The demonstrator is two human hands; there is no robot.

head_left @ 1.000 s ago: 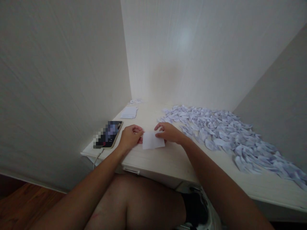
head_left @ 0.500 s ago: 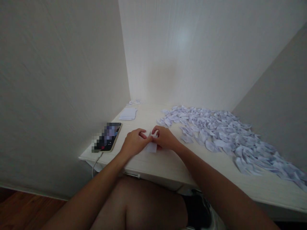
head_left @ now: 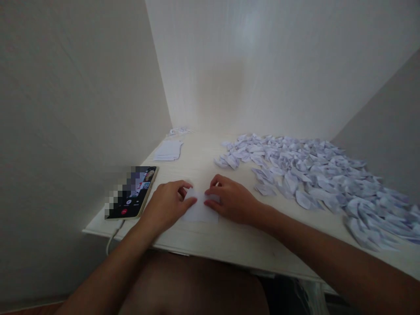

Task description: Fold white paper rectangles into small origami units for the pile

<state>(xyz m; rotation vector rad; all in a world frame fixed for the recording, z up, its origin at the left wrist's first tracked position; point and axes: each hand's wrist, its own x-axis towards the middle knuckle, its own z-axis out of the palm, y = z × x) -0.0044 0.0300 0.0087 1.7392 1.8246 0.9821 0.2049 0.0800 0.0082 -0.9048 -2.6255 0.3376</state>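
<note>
A small white sheet of paper [head_left: 201, 212] lies nearly flat on the table in front of me. My left hand [head_left: 170, 201] grips its left side, thumb on top and fingers curled at the far edge. At the right side, my right hand [head_left: 231, 199] pinches the sheet between bent fingers and thumb. The sheet's far edge is partly covered by the fingers. To the right spreads a large pile of folded white paper pieces [head_left: 302, 170], pointed at the ends. A stack of flat paper sheets [head_left: 168, 151] sits at the back left.
A phone [head_left: 134, 197] with a lit screen and a cable [head_left: 113, 238] lies by the table's left edge. Paper scraps [head_left: 180, 131] are in the far left corner. Walls [head_left: 213, 87] enclose the table [head_left: 197, 157] at the back and sides. My leg is below the front edge.
The paper was held up, partly folded, with my hands together; now it lies spread wider and flatter, and my hands have moved apart. The camera view has shifted closer.
</note>
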